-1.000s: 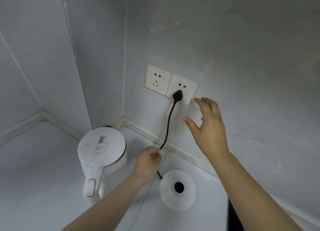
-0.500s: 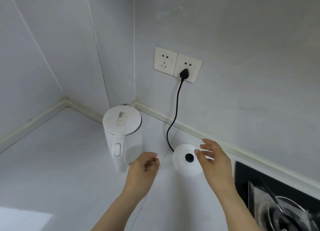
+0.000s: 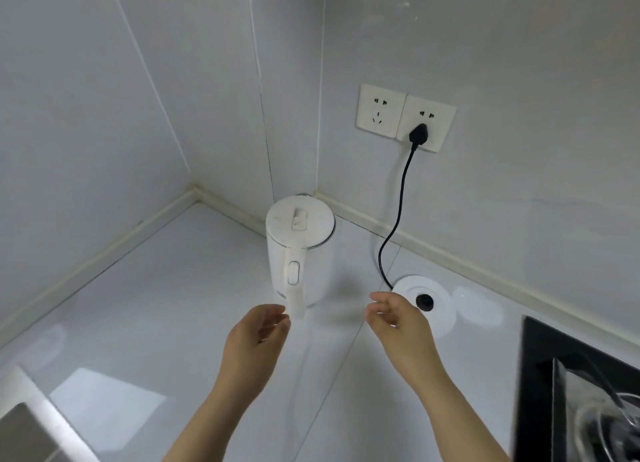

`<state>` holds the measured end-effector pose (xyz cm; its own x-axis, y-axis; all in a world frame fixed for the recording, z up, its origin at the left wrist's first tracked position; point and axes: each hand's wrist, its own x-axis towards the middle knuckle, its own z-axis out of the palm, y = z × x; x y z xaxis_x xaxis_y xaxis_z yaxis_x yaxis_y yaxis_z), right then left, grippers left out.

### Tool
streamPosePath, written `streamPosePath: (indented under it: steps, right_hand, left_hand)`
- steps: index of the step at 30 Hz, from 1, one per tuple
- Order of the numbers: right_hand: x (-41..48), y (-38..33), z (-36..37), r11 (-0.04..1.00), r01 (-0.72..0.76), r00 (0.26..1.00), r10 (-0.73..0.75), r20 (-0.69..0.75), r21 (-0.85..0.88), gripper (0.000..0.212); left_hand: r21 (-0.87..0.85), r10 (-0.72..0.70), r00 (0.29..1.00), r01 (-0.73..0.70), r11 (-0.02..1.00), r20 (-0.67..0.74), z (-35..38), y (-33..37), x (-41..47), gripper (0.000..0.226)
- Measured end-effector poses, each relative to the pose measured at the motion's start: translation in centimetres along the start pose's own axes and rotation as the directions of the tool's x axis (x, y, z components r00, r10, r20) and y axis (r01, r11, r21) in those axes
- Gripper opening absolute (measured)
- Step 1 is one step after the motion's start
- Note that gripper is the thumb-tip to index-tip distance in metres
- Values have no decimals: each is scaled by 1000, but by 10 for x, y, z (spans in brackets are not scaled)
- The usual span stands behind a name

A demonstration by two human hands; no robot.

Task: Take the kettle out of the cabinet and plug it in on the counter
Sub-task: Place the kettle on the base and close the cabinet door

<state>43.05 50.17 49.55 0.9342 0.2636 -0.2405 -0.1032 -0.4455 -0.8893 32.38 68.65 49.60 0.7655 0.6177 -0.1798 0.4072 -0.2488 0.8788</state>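
Kettle (image 3: pixel 304 264), white, stands upright on the white counter (image 3: pixel 166 305) in the back corner, long axis vertical, close to both walls. Lid (image 3: pixel 299 224) is shut, flat on top. Handle (image 3: pixel 294 281) runs down the near side and faces the camera. The opposite side points away into the corner, where only a sliver of metal rim shows. The kettle sits directly on the counter. Its round white power base (image 3: pixel 440 305) lies flat just to the right, apart from it, with the black centre connector facing up. Black cord (image 3: pixel 398 215) leaves the base at its far left edge, curves up the wall (image 3: pixel 519 184) and ends in a black plug (image 3: pixel 419 134) seated in the right socket plate (image 3: pixel 440 115). Left socket plate (image 3: pixel 381 109) sits edge to edge with it.

Left hand (image 3: pixel 254 337) hovers in front of the kettle, palm turned inward, fingers loosely curled, holding nothing. Its fingertips are just beside the bottom end of the handle; cannot tell if they touch. Right hand (image 3: pixel 398 323) hovers right of the kettle, fingers relaxed and half curled, also holding nothing. It overlaps the near left edge of the base in view; cannot tell if it touches. The hands are apart, with the handle's lower end between them.

Black hob (image 3: pixel 530 375) at the right edge has something shiny and blurred on it. Grey metal corner (image 3: pixel 20 434) at bottom left is too cropped to identify.
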Motion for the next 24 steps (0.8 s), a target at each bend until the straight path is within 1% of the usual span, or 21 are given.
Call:
streamPosePath:
  steps: [4,7,11,13,15,19,22,24]
  right_hand:
    - [10,-18,30,1000,14,996,-13,89,-9,22]
    - [21,-35,58,1000,11,988,-13,151,18,31]
    - [31,-56,89,988,-113,956,79,282,106,34]
    - [33,-60,98,979,-146,954,101,283,143,30]
    - [33,-61,101,979,-138,963,98,252,147,29]
    - [30,-55,92,985,-143,972,122,202,93,32]
    - [21,-46,78,976,-201,963,182,197,85,38]
    - [11,-40,66,966,-240,955,217,203,98,38]
  left_hand:
    - [-11,-25,998,25,1000,-57,-23,-11,0,15]
    - [-34,-50,994,47,998,-92,-38,-20,2,16]
    - [-31,-56,992,53,998,-109,-49,-27,2,18]
    - [-32,-56,993,53,998,-102,-54,-28,2,18]
    - [-36,-54,993,51,998,-103,-56,-29,2,18]
    - [-50,-67,992,62,997,-107,-57,-31,1,18]
    - [-34,-71,993,68,997,-94,-53,-33,-2,19]
    - [-34,-80,993,78,996,-81,-48,-34,-4,20]
